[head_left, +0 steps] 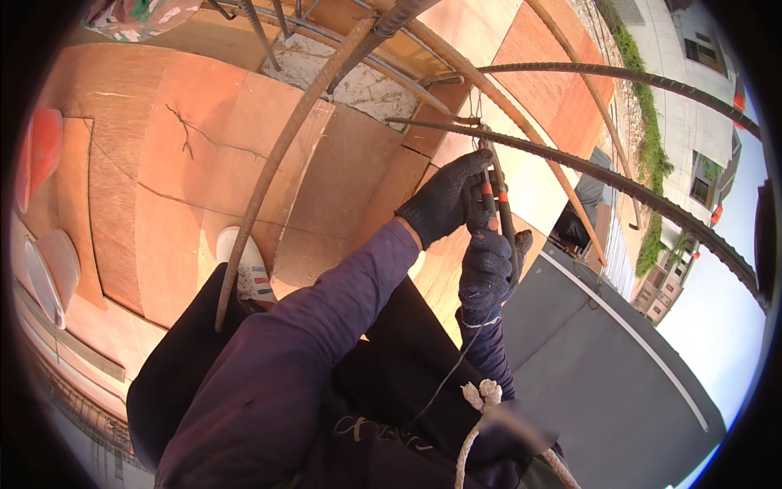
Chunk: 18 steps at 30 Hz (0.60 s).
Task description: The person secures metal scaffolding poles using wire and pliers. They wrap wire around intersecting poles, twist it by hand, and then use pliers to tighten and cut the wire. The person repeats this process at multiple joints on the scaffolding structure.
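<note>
Pliers [494,189]: slim dark tool, orange bands on handles, tip at crossing of ribbed rebar [570,167] with thin tie wire [475,110]. Left hand [446,198], dark glove, closed on handles. Right hand [486,265], gloved, gripping lower handle. Jaw tip too small to read; wire ends indistinct.

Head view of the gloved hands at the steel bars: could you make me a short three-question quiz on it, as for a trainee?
1. True or false: both hands wear dark gloves.
2. What do the hands grip? A) a paintbrush B) a tool with orange-banded handles C) a bucket
3. Fill in: the tool's tip meets thin ____ where two ribbed bars cross.

Key:
1. True: left hand, right hand.
2. B, the tool.
3. Wire, at the ribbed bars.
</note>
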Motion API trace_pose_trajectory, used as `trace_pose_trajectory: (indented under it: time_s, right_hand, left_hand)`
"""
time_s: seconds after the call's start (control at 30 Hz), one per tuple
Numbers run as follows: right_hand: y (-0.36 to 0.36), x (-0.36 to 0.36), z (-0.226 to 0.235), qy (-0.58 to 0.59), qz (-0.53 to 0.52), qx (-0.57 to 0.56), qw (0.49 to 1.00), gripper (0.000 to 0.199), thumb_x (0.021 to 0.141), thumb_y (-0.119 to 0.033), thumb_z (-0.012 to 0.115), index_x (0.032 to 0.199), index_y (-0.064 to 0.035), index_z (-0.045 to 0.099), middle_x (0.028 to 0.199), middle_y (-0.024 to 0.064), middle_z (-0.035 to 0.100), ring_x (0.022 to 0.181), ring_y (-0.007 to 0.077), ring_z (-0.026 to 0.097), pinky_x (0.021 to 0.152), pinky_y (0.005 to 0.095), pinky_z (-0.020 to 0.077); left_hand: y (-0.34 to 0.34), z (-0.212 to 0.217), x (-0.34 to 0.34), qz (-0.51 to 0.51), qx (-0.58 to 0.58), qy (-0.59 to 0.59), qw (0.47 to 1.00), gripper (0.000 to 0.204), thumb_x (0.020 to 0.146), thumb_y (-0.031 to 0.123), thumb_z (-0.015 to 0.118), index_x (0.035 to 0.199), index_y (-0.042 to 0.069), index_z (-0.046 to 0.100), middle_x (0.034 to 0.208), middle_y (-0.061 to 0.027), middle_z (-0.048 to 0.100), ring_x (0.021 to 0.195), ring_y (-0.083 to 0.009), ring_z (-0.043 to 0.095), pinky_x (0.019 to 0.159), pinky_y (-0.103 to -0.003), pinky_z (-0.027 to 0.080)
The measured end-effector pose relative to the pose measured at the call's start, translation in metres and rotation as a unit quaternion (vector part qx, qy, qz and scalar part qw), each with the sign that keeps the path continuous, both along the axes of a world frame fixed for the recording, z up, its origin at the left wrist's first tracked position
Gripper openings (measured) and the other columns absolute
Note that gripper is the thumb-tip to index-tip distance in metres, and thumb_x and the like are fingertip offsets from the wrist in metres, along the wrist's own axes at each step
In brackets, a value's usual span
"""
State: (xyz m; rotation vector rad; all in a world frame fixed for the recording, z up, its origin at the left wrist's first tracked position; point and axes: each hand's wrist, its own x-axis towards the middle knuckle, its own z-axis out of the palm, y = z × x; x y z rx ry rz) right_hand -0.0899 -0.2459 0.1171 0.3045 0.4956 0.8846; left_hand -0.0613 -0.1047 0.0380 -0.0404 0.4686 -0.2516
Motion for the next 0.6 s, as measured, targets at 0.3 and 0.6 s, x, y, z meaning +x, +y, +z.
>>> trace_pose_trajectory:
  time_s: [0.3, 0.6]
  right_hand:
    - [-0.033, 0.020, 0.006, -0.210, 0.193, -0.397, 0.873, 0.077, 0.105, -0.066, 0.042, 0.130, 0.0064, 0.055, 0.094, 0.0180, 0.066, 0.058, 0.0239, 0.064, 0.052, 0.0375, 0.0545]
    - [-0.017, 0.017, 0.024, -0.494, 0.362, -0.735, 0.290, 0.053, 0.093, -0.016, 0.074, 0.140, -0.0031, 0.054, 0.105, 0.0094, 0.066, 0.083, 0.0154, 0.065, 0.073, 0.0305, 0.0556]
  left_hand:
    - [-0.015, 0.023, 0.036, -0.070, 0.096, 0.058, 0.991, 0.023, 0.104, 0.030, 0.059, 0.099, 0.008, 0.054, 0.078, -0.0022, 0.054, 0.064, -0.0172, 0.059, 0.064, -0.039, 0.058]
    - [-0.060, 0.003, 0.051, -0.065, 0.529, 0.172, 0.829, 0.033, 0.101, 0.033, 0.052, 0.089, 0.002, 0.056, 0.064, -0.0083, 0.057, 0.054, -0.0229, 0.062, 0.052, -0.041, 0.053]
